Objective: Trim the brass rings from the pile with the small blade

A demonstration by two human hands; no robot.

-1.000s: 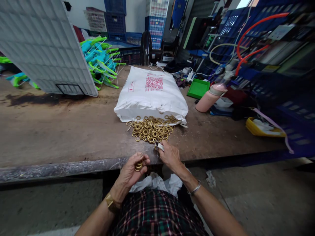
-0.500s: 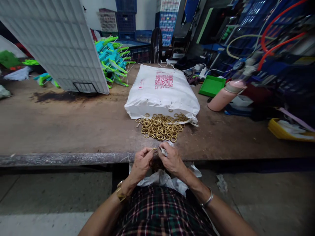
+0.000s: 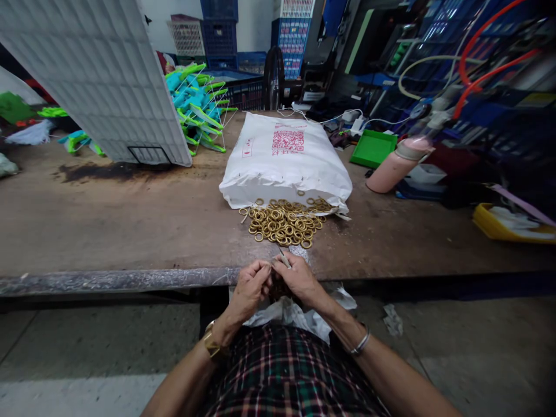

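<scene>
Close together at the table's front edge, both hands meet fingertip to fingertip. My left hand (image 3: 252, 285) is pinched closed; what lies between its fingertips is too small to make out. My right hand (image 3: 299, 279) is closed around a small pale blade-like tool (image 3: 284, 259), whose dark tip points up and away. Just beyond the hands lies a loose pile of brass-coloured rings (image 3: 284, 223), spilling from the mouth of a white sack (image 3: 282, 156) with red print. Below the hands, a dark mass and white plastic (image 3: 289, 314) rest over the lap, partly hidden.
A white ribbed panel (image 3: 104, 81) stands at the left, with green and blue plastic pieces (image 3: 202, 113) behind it. On the right are a green tray (image 3: 373, 148), a pink bottle (image 3: 393, 169) and a yellow tray (image 3: 499, 226). Hoses hang at the upper right.
The ring that showed at my left fingertips is no longer visible. My right hand has turned slightly, and the tool in it now points up toward the pile.
</scene>
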